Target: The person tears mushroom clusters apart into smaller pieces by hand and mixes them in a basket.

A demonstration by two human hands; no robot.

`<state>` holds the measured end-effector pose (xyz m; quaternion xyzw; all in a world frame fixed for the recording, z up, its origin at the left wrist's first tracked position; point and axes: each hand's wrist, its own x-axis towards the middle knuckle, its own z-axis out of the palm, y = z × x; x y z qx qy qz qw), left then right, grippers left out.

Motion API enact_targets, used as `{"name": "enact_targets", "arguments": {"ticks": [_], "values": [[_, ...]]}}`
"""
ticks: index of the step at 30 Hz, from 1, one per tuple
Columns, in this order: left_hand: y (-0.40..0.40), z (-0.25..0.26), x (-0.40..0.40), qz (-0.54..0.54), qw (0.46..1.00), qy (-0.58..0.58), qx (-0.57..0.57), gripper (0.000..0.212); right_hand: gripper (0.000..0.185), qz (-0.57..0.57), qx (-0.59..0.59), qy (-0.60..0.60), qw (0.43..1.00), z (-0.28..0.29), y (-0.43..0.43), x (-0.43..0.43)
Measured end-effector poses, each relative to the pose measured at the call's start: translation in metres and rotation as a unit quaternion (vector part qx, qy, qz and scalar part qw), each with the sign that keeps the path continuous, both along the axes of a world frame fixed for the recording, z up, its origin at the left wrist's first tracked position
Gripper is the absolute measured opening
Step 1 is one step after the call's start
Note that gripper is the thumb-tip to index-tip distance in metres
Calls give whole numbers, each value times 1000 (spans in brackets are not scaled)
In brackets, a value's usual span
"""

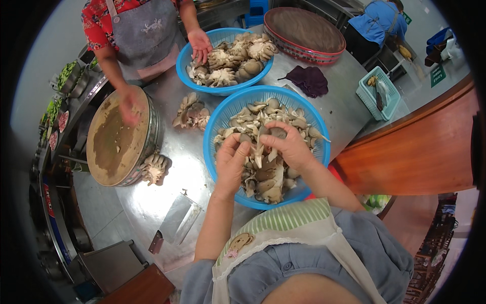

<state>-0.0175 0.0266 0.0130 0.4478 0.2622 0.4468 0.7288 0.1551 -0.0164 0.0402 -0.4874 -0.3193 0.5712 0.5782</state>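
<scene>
Over a blue plastic basket (265, 91) of loose oyster mushrooms (271, 178), both my hands hold mushroom pieces between fingers and thumbs. My left hand (232, 161) pinches a grey-capped piece (245, 138). My right hand (290, 146) grips an oyster mushroom piece (259, 150) whose pale stem points down. Behind this basket, a second blue basket (224, 90) contains large oyster mushroom clusters (224, 60). More mushrooms (191, 114) lie on the steel table, left of the near basket.
A round wooden chopping block (114, 140) stands left, a mushroom cluster (153, 169) against it. A cleaver (176, 218) lies near the front edge. Behind are a dark purple cloth (309, 80) and a round red-rimmed sieve (303, 34). A co-worker's hands (200, 43) are across the table; another person (379, 22) bends farther back.
</scene>
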Motion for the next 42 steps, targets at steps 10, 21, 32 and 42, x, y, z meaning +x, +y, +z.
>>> {"name": "enact_targets", "arguments": {"ticks": [10, 21, 32, 42], "values": [[36, -9, -11, 222, 877, 321, 281, 30, 43, -129, 2, 66, 989, -23, 18, 35], [7, 12, 36, 107, 892, 299, 323, 24, 62, -11, 52, 84, 995, -16, 4, 2], [15, 7, 16, -45, 991, 108, 62, 14, 33, 16, 44, -3, 999, -10, -1, 4], [24, 17, -4, 49, 998, 39, 14, 6, 29, -88, 67, 98, 989, -25, 14, 37]]}}
